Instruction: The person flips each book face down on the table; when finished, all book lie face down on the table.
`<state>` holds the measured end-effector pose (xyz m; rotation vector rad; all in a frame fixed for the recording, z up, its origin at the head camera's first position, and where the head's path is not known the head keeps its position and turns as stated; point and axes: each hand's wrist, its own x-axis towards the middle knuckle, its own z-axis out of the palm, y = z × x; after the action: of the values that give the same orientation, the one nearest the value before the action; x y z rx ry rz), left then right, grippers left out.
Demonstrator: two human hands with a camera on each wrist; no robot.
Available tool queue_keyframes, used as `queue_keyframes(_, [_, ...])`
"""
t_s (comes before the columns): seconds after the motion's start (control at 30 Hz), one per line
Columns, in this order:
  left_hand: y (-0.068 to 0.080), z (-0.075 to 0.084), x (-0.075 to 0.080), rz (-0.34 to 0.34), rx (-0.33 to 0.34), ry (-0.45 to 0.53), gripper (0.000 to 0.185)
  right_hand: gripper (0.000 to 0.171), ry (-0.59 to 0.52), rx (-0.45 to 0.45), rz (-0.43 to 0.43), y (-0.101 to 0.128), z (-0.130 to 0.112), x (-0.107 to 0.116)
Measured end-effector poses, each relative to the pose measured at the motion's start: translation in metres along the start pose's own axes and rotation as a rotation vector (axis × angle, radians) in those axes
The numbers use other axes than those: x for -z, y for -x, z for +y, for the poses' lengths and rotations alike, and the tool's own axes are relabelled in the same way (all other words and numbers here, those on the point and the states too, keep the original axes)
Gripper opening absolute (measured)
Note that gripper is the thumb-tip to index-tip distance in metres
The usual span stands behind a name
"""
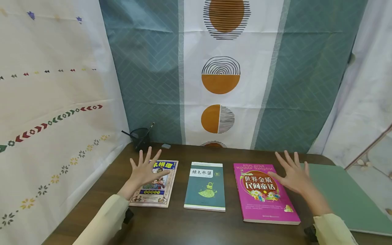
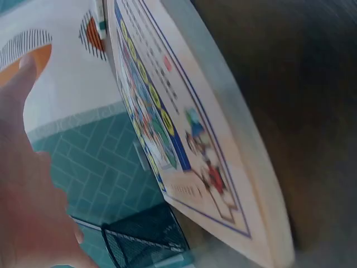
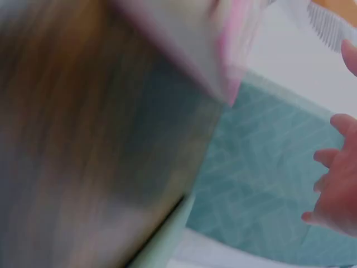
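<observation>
A dark brown wooden table point(image 1: 199, 223) is backed by a teal herringbone-patterned curtain with a white central stripe of orange circles point(image 1: 221, 85). A white cloth printed with small coloured arrows and flowers point(image 1: 52, 102) is hung at the left, and a plain white drape point(image 1: 364, 98) at the right.

Teal book point(image 1: 205, 186) sits dead centre; mesh pen cup point(image 1: 140, 136) at eleven o'clock, green folder point(image 1: 346, 199) at three.

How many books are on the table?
3. The cartoon book lies on the left under the left hand, the teal book in the middle, and the pink book on the right under the right hand.
</observation>
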<state>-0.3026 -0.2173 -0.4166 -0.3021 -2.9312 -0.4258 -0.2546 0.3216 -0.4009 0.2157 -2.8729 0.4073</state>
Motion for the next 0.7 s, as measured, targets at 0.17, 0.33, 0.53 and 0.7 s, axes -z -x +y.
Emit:
queue_keyframes(0.17, [0.004,-0.013,0.003,-0.020,0.045,0.037,0.108,0.092,-0.110,0.036,0.045,-0.009,-0.036,-0.001])
queue_keyframes(0.33, [0.010,-0.026,0.004,-0.075,0.092,0.058,0.116,0.087,-0.197,0.089,0.069,-0.022,-0.073,-0.005])
queue_keyframes(0.53, [0.018,-0.043,0.005,-0.119,0.126,0.149,0.123,0.089,-0.288,0.127,0.035,-0.037,-0.114,-0.021])
queue_keyframes(0.7, [0.020,-0.055,0.006,-0.165,0.129,0.224,0.123,0.092,-0.340,0.133,0.004,-0.047,-0.140,-0.035])
